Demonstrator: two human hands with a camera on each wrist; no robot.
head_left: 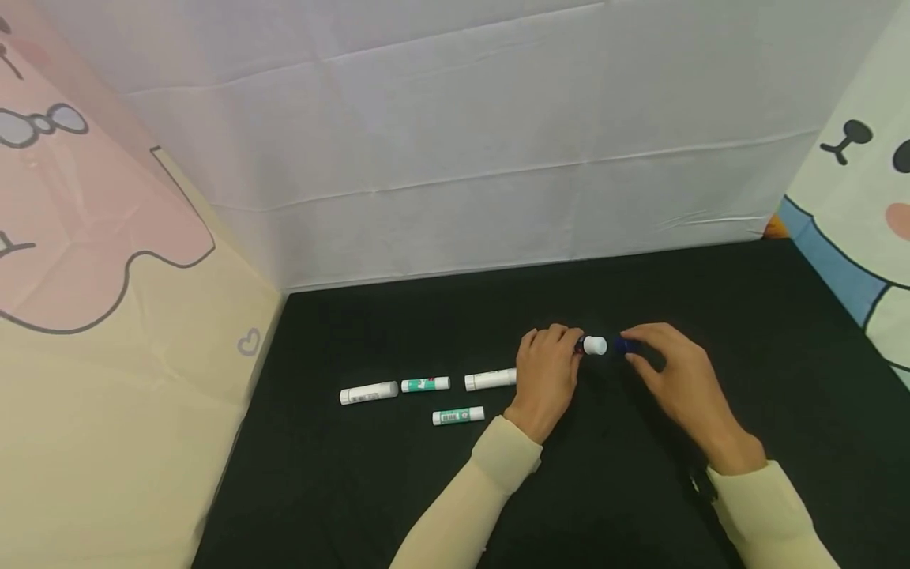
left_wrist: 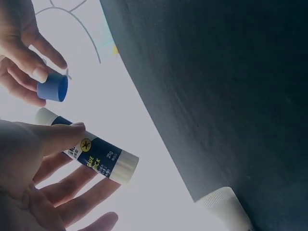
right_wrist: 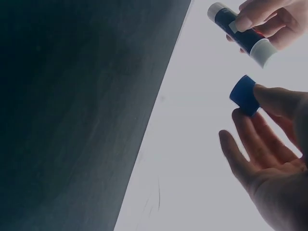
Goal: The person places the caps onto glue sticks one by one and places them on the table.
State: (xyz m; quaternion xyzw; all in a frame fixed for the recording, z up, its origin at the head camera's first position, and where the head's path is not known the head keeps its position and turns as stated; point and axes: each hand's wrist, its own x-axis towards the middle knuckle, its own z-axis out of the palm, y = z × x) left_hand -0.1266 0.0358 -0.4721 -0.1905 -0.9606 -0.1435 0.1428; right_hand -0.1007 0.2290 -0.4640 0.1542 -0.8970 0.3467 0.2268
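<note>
My left hand (head_left: 547, 375) pinches a dark blue glue stick (left_wrist: 98, 154) between thumb and fingers. Its white end (head_left: 596, 345) points toward the right hand, and the label reads "GLUE STICK 21g". In my right hand (head_left: 678, 379), thumb and fingertips hold a small blue cap (right_wrist: 244, 95). The cap (left_wrist: 53, 87) is apart from the glue stick, with a short gap between them. Both hands are above the right part of the black table.
Left of the hands on the black table (head_left: 341, 482) lie two white tubes (head_left: 368, 393) and two green-and-white glue sticks (head_left: 425, 384). One white tube (head_left: 490, 379) is partly hidden by the left hand. A white cloth wall (head_left: 426, 213) stands behind the table.
</note>
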